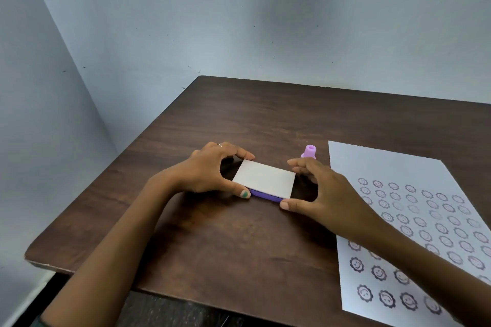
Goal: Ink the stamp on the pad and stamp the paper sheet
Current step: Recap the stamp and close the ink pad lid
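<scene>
Hands gripping a closed ink pad (264, 179) on a dark wooden table (239, 119)

The left hand (210, 170) and right hand (316, 188) are clasping its ends; pale walls (239, 21) are cornering the table.

The pad (264, 179) sat between the fingers (245, 152) of 2 hands; the stamp (309, 152) stood behind the right fingers (299, 164) (paper sheet (385, 167) beyond, rightward).

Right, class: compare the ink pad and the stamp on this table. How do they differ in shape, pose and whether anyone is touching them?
The ink pad is flat and rectangular with a white lid; the stamp is small, round and stands upright. The ink pad is closed and held at its ends by the left hand and right hand; the stamp stands untouched behind the right hand. Both have purple parts and sit on the table.
</scene>
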Available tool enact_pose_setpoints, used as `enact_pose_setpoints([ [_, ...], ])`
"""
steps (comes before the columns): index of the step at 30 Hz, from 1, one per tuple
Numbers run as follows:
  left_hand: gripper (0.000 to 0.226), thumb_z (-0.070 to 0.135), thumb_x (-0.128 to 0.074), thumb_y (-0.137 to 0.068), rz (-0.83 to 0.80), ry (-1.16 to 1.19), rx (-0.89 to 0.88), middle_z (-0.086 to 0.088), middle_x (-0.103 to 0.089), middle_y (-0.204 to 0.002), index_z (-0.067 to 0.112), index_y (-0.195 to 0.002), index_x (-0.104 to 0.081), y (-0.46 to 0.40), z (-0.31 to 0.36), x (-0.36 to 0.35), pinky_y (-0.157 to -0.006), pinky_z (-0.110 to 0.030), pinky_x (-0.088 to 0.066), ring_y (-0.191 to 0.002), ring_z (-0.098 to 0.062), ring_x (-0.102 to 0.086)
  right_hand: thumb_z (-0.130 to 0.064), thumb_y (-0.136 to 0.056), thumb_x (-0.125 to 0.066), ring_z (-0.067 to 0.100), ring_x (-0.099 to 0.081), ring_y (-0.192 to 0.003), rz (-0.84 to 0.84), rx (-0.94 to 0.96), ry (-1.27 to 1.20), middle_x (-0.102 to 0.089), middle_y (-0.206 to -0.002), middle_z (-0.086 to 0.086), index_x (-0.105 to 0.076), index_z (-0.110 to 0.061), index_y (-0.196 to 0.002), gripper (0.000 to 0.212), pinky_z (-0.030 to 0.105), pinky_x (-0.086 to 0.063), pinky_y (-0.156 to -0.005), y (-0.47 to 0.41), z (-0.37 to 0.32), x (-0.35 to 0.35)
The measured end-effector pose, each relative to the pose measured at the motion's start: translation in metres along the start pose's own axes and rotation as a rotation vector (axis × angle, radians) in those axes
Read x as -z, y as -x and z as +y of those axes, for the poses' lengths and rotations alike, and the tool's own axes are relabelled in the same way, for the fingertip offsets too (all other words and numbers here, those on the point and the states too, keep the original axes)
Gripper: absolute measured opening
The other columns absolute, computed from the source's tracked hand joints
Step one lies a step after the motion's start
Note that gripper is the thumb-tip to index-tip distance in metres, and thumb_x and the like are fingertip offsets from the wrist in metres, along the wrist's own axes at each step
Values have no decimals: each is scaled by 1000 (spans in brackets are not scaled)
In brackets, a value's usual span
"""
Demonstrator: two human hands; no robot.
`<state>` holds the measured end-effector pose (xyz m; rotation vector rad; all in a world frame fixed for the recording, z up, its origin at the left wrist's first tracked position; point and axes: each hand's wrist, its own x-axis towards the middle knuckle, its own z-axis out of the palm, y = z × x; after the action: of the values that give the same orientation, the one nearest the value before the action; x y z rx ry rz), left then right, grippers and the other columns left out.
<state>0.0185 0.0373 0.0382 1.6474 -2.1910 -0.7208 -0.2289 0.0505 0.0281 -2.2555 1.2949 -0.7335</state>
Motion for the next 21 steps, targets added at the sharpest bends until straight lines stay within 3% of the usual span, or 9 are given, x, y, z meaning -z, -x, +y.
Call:
enact_pose_setpoints([
  [7, 67, 56, -79, -61, 0, 5, -3, 21, -48, -128, 53, -120, -46, 0, 1, 0, -109, -45, -28, -119, -4, -32, -32, -63, -80, 7, -48, -106, -17, -12, -20, -51, -120, -8, -46, -30, -118, 65, 24, -44, -91, -3, -3, 0],
  [12, 64, 56, -78, -62, 0, -5, -6, 20, -47, -128, 51, -119, -49, 1, 0, 1, -108, -45, -29, -118, -5, -31, -41, -70, -72, 4, -44, -98, -7, 40, 113, -55, -119, -10, -51, -29, -117, 53, 7, -31, -78, 1, -3, -1],
  [14, 63, 55, -78, -62, 4, -10, -7, 21, -47, -127, 50, -118, -49, 1, 1, 1, -108, -44, -28, -117, -4, -30, -45, -73, -68, 5, -46, -99, -4, 72, 193, -59, -120, -8, -54, -26, -118, 51, 7, -29, -74, 4, -3, 1],
  [19, 61, 56, -78, -62, 18, -11, -6, 22, -46, -126, 51, -116, -50, 1, 0, 0, -105, -37, -25, -116, -2, -28, -45, -81, -58, 17, -45, -122, 33, 184, 420, -60, -127, -1, -55, -18, -123, 51, 27, -37, -94, 11, -7, 1],
  [21, 61, 57, -78, -62, 29, -29, -12, 22, -46, -126, 52, -115, -49, 0, 0, -1, -102, -34, -23, -115, -1, -27, -42, -82, -58, 25, -45, -121, 51, 217, 496, -62, -124, 2, -57, -14, -120, 48, 38, -41, -95, 13, -11, 0],
])
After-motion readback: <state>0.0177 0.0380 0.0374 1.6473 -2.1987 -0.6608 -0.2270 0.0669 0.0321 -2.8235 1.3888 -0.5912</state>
